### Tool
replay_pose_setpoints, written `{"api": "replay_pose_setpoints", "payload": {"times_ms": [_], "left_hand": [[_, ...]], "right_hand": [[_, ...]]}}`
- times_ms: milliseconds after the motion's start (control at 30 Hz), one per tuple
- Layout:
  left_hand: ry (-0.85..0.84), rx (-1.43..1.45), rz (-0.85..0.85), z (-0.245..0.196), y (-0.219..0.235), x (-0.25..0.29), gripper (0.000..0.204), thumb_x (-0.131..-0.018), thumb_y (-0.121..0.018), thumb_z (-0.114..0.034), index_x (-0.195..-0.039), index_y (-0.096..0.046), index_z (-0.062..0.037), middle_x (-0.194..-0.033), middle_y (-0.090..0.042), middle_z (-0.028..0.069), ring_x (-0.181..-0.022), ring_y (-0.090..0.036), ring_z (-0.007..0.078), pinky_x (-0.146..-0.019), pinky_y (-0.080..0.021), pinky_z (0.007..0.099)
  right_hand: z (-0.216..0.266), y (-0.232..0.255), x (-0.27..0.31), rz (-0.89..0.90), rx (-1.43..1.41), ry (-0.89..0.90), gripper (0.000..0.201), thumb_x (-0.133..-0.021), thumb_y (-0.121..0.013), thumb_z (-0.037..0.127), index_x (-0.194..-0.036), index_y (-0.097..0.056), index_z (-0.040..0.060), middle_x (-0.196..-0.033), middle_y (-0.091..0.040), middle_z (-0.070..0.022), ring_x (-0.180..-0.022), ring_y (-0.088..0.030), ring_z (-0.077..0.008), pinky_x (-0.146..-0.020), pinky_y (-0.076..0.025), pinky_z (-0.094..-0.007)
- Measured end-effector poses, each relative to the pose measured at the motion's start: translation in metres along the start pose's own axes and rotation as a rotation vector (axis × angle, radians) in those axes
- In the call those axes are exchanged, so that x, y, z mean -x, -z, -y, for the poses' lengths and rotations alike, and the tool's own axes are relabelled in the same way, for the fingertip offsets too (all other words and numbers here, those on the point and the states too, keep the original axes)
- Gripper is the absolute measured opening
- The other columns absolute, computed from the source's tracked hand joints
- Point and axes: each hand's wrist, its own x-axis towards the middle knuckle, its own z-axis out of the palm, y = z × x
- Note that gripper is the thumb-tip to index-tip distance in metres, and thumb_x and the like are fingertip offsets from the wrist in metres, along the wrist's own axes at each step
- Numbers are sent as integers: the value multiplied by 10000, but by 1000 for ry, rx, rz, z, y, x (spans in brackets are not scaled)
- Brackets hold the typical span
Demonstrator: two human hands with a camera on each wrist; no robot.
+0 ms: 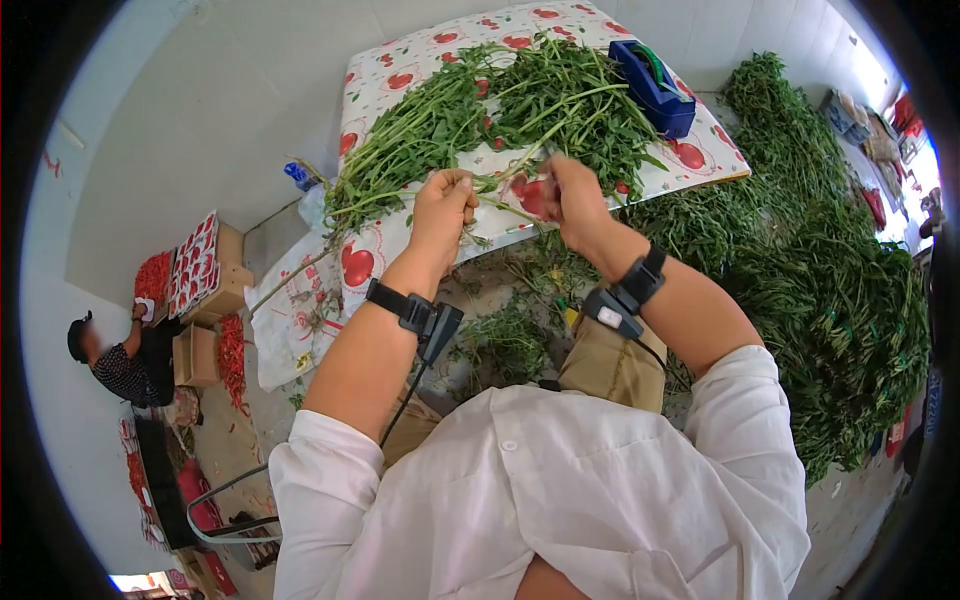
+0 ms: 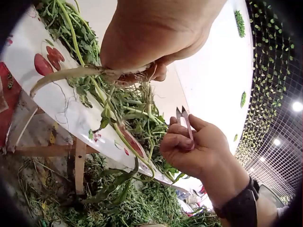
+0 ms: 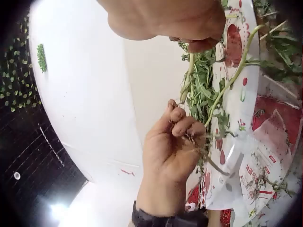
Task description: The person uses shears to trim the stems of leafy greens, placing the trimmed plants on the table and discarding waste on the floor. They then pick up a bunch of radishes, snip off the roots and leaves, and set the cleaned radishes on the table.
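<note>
My left hand [image 1: 443, 208] grips a plant stem with thin, hairy roots. A thick pale stem [image 2: 61, 74] sticks out beside it in the left wrist view. My right hand [image 1: 580, 200] holds small snips [image 2: 188, 124], their two pointed blades apart and upward in the left wrist view. Both hands are over the near edge of the table [image 1: 470, 160], which has a white cover printed with red fruit. Leafy green stems [image 1: 420, 130] lie in a heap just beyond the hands. The right hand's fingers are mostly hidden in the right wrist view.
A blue tape dispenser [image 1: 655, 90] stands at the table's right end. Large heaps of greens [image 1: 820, 290] cover the floor to the right. Loose trimmings [image 1: 505, 340] lie below the table edge. Far left, a person [image 1: 125, 365] sits by cardboard boxes [image 1: 196, 357] and red peppers [image 1: 232, 360].
</note>
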Motion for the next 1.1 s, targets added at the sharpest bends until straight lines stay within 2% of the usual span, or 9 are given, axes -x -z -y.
{"api": "replay_pose_setpoints", "payload": {"times_ms": [67, 167, 333, 500, 733, 800, 933, 1033, 1100], "left_hand": [[-28, -5, 28, 2, 1, -3, 104, -875, -512, -93, -960, -495, -35, -668, -512, 37, -539, -417, 85, -492, -352, 216], [-44, -24, 56, 1, 1, -2, 152, -882, -492, -88, -1020, -449, -41, -671, -520, 42, -548, -410, 79, -498, -347, 216], [-34, -34, 85, -3, 2, 1, 229, -843, -464, -64, -1065, -406, -56, -668, -525, 46, -544, -390, 75, -502, -329, 216], [-37, -99, 119, -10, 4, 6, 329, -784, -448, -48, -1105, -378, -60, -657, -520, 48, -551, -392, 79, -504, -314, 213], [-60, -97, 172, -12, 4, 7, 414, -782, -435, -39, -1181, -322, -54, -660, -515, 55, -571, -419, 89, -527, -332, 222], [-60, -79, 158, -14, 0, 9, 425, -785, -430, -37, -1193, -314, -54, -662, -514, 55, -581, -428, 92, -538, -338, 224], [-62, -78, 118, -12, -4, 8, 417, -789, -428, -39, -1195, -341, -85, -641, -475, 23, -552, -371, 77, -491, -284, 209], [-51, -135, 101, -19, -2, 14, 418, -782, -446, -47, -1189, -363, -90, -641, -465, 8, -564, -379, 67, -489, -289, 207], [-81, -262, 97, -33, 11, 22, 421, -775, -457, -51, -1187, -381, -91, -641, -456, -6, -576, -382, 57, -492, -295, 207]], "right_hand": [[-8, -3, 20, 133, 34, -115, 318, -898, -407, 346, -885, -508, 45, -573, -385, -5, -456, -312, -110, -461, -319, -291], [-19, -15, 43, 141, -77, -372, 303, -901, -409, 339, -860, -516, 58, -577, -403, 3, -449, -313, -111, -490, -334, -281], [-26, -33, 44, 189, -141, -438, 302, -905, -409, 345, -843, -528, 74, -588, -425, 9, -443, -314, -107, -495, -337, -281], [-27, -40, 32, 212, -162, -395, 301, -906, -414, 344, -846, -536, 75, -577, -419, 8, -433, -307, -109, -471, -321, -280], [-20, -43, 22, 258, -143, -338, 261, -908, -433, 295, -821, -532, 71, -563, -391, 16, -433, -294, -103, -446, -290, -272], [-25, -43, 17, 215, -134, -268, 252, -909, -437, 279, -811, -527, 65, -556, -375, 21, -435, -291, -101, -438, -281, -274], [-26, -41, 8, 167, -110, -164, 249, -903, -455, 273, -795, -514, 57, -536, -341, 31, -437, -276, -101, -428, -259, -273], [-24, -33, 1, 178, -100, -162, 272, -871, -502, 292, -827, -531, 25, -552, -409, 13, -461, -356, -113, -448, -321, -281], [-12, -30, -3, 132, 361, 87, 270, -825, -547, 275, -874, -548, 10, -604, -506, -45, -512, -465, -178, -502, -389, -320]]}}
